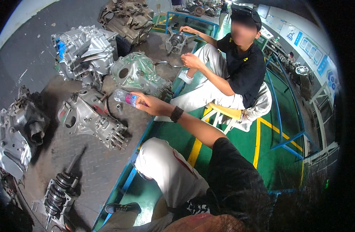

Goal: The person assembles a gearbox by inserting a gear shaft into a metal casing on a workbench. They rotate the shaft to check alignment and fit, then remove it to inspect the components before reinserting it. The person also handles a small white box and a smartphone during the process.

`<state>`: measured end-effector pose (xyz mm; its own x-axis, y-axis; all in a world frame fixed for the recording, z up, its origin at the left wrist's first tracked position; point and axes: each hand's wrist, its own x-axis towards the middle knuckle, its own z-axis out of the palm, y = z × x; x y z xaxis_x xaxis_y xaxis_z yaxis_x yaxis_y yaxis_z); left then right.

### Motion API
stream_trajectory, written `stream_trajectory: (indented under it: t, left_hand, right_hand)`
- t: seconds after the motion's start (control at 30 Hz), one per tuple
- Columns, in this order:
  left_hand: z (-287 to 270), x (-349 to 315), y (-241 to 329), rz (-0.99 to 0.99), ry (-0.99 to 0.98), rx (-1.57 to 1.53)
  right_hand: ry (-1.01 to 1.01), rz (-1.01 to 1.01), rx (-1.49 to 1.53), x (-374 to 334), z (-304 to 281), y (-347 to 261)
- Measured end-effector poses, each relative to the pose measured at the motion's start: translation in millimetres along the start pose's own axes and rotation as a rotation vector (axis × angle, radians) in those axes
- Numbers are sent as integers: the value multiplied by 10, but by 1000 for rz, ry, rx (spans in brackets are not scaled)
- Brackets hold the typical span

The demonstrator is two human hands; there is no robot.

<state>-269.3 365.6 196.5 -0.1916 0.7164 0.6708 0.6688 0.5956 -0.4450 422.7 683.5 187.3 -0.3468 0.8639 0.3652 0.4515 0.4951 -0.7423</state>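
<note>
My right hand (pixel 149 104), with a dark beaded bracelet on the wrist, reaches out over the metal bench (pixel 96 170). Its fingers are wrapped round a clear plastic bottle (pixel 123 96) with a purple label, which lies tilted nearly sideways. Just below the bottle are a small metal cylinder (pixel 119 107) and a grey cast gearbox housing (pixel 94 118). Behind it sits another housing (pixel 137 73) with green stains. My left hand does not show. Near the bench's front left, a gear shaft assembly (pixel 57 197) rests in a metal casing.
A co-worker (pixel 243 73) sits on a yellow-topped stool (pixel 224 111) across from me, one hand at a small gear assembly (pixel 177 40). More gearbox castings (pixel 86 50) stand along the back. A blue rail (pixel 127 181) edges the bench above a green floor (pixel 243 149) with yellow lines.
</note>
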Motion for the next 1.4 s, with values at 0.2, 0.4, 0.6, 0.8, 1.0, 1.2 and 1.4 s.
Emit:
stream_trajectory:
  t: [0.2, 0.4, 0.6, 0.8, 1.0, 1.2, 1.4]
  left_hand:
    - [-5, 2, 30, 14, 72, -105]
    - [88, 38, -3, 34, 337, -188]
    - [92, -32, -13, -9, 19, -44]
    - [-33, -2, 26, 63, 150, 10]
    - [10, -38, 4, -16, 64, -43]
    - [-3, -4, 12, -33, 37, -120]
    - [-19, -6, 14, -49, 17, -131]
  right_hand:
    - [347, -123, -62, 200, -1, -574]
    - [-770, -156, 661, 220, 1277, -1974]
    - [-2008, -340, -141, -716, 2755, -2418]
    - [-1580, -682, -948, -1432, 3956, -1400]
    - [-759, -666, -370, -1369, 3724, -1279]
    - [-1083, -712, -497, -1431, 3464, -1348]
    - [-1108, -716, -506, -1459, 3506, -1395]
